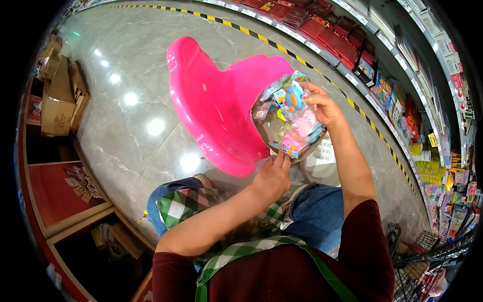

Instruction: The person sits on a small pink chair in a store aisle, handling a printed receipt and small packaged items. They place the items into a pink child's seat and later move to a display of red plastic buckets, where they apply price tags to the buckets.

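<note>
A cardboard box (260, 124) holding several small packaged toys stands in front of me, against a large pink plastic seat-like piece (222, 102). My right hand (326, 107) grips a clear packet with a blue and orange toy (294, 97) at the upper right of the box. My left hand (273, 173) is at the box's near edge, its fingertips at the printed card of a packet with a pink toy (292, 143). Whether those fingers pinch the card is unclear. Other packets lie around and below the blue toy, partly hidden.
Shelves with red packs (317, 32) and small goods curve along the right, behind black-and-yellow floor tape (281, 48). Cardboard boxes (58, 109) and a red-panelled cabinet (64, 192) stand left. A round white container (320, 162) is beside the toy box; a wire basket (426, 241) is lower right.
</note>
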### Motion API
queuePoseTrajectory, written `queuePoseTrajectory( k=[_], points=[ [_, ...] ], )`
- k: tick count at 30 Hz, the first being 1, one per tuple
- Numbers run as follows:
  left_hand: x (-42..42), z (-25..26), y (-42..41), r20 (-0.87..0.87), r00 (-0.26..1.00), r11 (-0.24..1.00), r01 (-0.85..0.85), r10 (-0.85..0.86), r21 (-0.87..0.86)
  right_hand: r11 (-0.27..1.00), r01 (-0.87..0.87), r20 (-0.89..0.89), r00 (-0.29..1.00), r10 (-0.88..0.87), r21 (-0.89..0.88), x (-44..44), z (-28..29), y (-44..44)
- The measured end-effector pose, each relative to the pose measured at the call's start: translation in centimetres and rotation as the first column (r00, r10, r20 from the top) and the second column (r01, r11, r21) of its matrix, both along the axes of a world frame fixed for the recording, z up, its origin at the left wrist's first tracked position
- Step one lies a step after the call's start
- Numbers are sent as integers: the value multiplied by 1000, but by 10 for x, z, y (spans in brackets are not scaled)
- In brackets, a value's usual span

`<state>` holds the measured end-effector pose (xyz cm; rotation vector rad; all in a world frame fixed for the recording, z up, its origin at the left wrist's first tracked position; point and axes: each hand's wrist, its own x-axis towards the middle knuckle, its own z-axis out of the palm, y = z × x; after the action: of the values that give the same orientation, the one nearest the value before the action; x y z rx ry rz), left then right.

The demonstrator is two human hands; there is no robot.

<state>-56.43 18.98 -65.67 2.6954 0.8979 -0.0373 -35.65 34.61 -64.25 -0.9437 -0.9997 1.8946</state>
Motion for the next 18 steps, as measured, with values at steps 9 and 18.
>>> queuePoseTrajectory(
  k=[9,18],
  points=[
    [1,9,2,-18,1000,1000,2,-2,-7,968,112,-388,901,-194,-224,15,-16,2],
    [0,-6,-2,118,992,996,-49,39,80,938,301,-32,950,-310,-170,10,-7,-1]
  ],
)
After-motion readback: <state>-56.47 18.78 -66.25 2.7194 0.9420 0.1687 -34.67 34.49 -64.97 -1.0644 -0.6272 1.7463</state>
